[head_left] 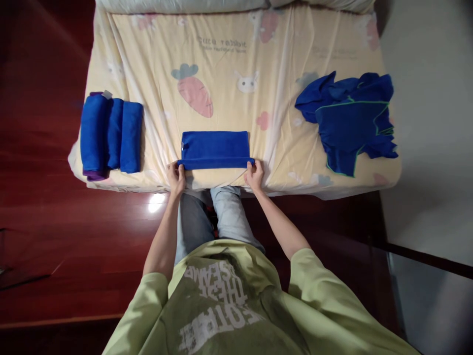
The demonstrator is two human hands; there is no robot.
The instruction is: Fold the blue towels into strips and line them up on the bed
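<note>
A blue towel (216, 144) lies flat as a wide rectangle near the bed's front edge, its near edge turned over into a narrow roll. My left hand (176, 176) pinches the left end of that roll, and my right hand (254, 175) pinches the right end. To the left, several rolled blue towels (130, 138) lie side by side, with a purple one showing under the leftmost. On the right is a loose, crumpled heap of blue cloths (345, 121) with green edging.
The bed (229, 98) has a yellow sheet printed with carrots and rabbits. A pale padded roll (185, 6) runs along its far side. Dark red floor (92, 246) shows at left, and a grey wall (428, 148) stands at right.
</note>
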